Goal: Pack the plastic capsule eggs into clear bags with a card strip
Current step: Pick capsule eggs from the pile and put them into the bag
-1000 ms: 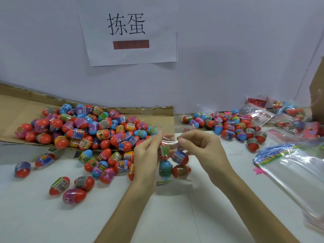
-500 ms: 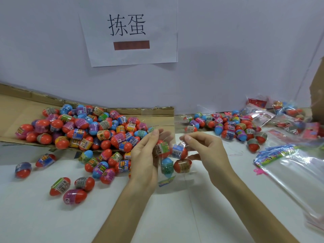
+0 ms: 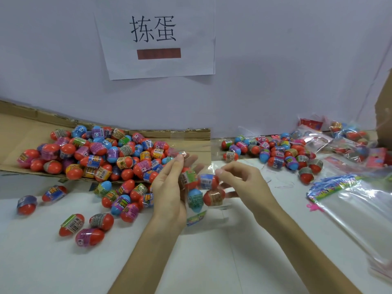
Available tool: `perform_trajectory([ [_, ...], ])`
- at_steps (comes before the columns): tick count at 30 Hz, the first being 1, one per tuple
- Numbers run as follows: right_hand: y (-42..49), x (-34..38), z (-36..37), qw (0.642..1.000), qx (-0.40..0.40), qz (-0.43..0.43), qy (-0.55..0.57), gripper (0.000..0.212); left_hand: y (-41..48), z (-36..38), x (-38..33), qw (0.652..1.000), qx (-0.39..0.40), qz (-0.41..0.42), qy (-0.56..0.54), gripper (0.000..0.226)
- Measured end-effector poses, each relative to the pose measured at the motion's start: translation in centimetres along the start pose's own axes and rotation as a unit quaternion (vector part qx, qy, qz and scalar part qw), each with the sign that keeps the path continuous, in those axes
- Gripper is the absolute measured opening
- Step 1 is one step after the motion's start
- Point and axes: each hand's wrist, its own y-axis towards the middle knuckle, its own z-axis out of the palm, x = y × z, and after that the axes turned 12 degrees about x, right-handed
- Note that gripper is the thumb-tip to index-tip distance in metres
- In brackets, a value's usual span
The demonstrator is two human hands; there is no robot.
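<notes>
Between my hands hangs a clear bag (image 3: pixel 214 211) above the white table, with several capsule eggs (image 3: pixel 209 188) inside and a colourful card strip (image 3: pixel 196 218) near its lower end. My left hand (image 3: pixel 169 187) holds the bag's left side, fingers nearly straight and pointing up. My right hand (image 3: pixel 239 183) pinches the bag's top edge between thumb and forefinger. The bag's upper part is hard to make out.
A big pile of eggs (image 3: pixel 101 155) lies on flattened cardboard (image 3: pixel 19 128) at the left, with loose eggs (image 3: pixel 89 228) spilling onto the table. A smaller egg heap (image 3: pixel 273 153) sits behind right. Empty clear bags with card strips (image 3: pixel 356 200) and filled bags (image 3: pixel 343 141) lie at the right.
The bag with its eggs has been lifted and its mouth spread apart. My left hand's fingers have straightened along its side while my right hand drew a little to the right.
</notes>
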Motion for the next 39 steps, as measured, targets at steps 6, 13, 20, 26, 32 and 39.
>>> perform_trajectory([
  [6,-0.1,0.2,-0.1,0.992,0.107,0.06,0.004,0.025,0.3,-0.5,-1.3,0.996,-0.024,-0.023,-0.084,0.043],
  [13,-0.2,0.4,-0.4,0.991,0.115,0.065,-0.013,0.022,0.7,-1.5,-1.8,0.993,-0.024,-0.025,-0.108,0.037],
  [20,-0.2,0.7,-1.3,0.973,0.214,0.089,0.009,0.022,0.9,-1.6,-1.7,0.996,-0.027,-0.034,-0.083,0.039],
  [26,-0.7,0.5,-2.1,0.957,0.257,0.085,-0.099,0.015,0.8,-1.4,-1.2,0.997,-0.022,-0.049,-0.063,0.048],
  [32,0.0,0.6,-1.5,0.991,0.115,0.044,-0.057,0.014,0.8,-0.9,-0.6,0.999,-0.029,-0.011,-0.039,0.042],
  [39,-0.2,0.6,-0.7,0.99,0.128,0.038,-0.039,0.01,0.6,-0.8,-0.7,0.999,-0.04,-0.009,-0.015,0.029],
])
